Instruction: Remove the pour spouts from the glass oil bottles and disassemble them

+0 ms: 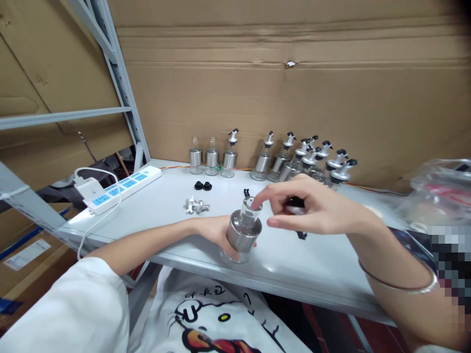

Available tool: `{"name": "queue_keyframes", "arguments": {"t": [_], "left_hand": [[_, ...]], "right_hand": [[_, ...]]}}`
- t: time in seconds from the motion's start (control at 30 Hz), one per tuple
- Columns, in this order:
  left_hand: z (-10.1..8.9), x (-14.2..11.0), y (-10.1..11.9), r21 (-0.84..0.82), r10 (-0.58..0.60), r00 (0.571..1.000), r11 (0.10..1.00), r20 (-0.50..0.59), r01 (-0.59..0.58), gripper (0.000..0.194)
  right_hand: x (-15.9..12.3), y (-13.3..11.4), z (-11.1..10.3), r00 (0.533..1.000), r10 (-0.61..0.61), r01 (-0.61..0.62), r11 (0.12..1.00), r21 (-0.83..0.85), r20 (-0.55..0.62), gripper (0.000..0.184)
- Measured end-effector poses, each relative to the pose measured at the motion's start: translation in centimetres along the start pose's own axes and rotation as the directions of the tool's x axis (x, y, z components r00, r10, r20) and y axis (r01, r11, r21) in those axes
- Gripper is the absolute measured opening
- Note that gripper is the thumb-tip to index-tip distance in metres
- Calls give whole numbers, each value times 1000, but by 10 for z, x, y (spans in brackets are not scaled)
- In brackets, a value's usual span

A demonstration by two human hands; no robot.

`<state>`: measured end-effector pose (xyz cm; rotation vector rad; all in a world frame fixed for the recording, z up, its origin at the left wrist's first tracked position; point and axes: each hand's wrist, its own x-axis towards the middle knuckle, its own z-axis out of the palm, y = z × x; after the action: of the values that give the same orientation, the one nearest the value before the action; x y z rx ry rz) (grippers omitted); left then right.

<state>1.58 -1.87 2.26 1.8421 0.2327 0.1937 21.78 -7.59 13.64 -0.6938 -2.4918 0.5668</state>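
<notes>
Near the table's front edge, my left hand [217, 233] is wrapped round the lower part of a glass bottle [245, 233] with a brushed metal sleeve. The bottle stands nearly upright, its mouth open. My right hand [312, 206] is over the table to the right, its index fingertip at the bottle's mouth. A black and silver pour spout [296, 211] shows between the thumb and curled fingers of that hand, apparently held there; its black tip sticks out below. Behind the bottle's mouth is a small black pronged piece [246, 192], partly hidden.
Two open bottles [212, 159] and one with a spout [229, 159] stand at the back. Several spouted bottles [263, 162] stand behind my right hand. Black stoppers [203, 186], silver spout parts [196, 206] and a power strip [125, 189] lie left. Plastic bags [441, 191] are right.
</notes>
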Motion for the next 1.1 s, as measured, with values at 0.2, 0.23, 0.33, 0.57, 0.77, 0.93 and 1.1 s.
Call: {"name": "queue_keyframes", "arguments": {"t": [0.2,0.23,0.33,0.57,0.77,0.93,1.1], "left_hand": [[1,0,1,-37,0,1000,999,-4,0,43],[1,0,0,-44,-7,1000,999,-6,6,45],[1,-1,-5,-55,-14,998,998,-58,11,58],[3,2,-21,-223,7,993,974,-120,-34,84],[2,0,-20,-293,-50,996,956,-72,27,82],[2,0,-17,-314,-59,997,949,-57,39,78],[2,1,-17,-317,-42,998,948,-47,25,74]], "right_hand": [[7,0,10,996,40,-32,994,-103,74,17],[8,2,11,996,28,-19,993,-116,79,16],[8,4,7,999,12,-6,983,-181,32,17],[24,17,-43,949,143,-253,879,-404,-282,19],[68,61,-47,810,326,-581,557,-594,-487,13],[94,114,-33,745,411,-665,384,-641,-526,22],[104,154,-26,700,451,-709,345,-614,-554,26]]}}
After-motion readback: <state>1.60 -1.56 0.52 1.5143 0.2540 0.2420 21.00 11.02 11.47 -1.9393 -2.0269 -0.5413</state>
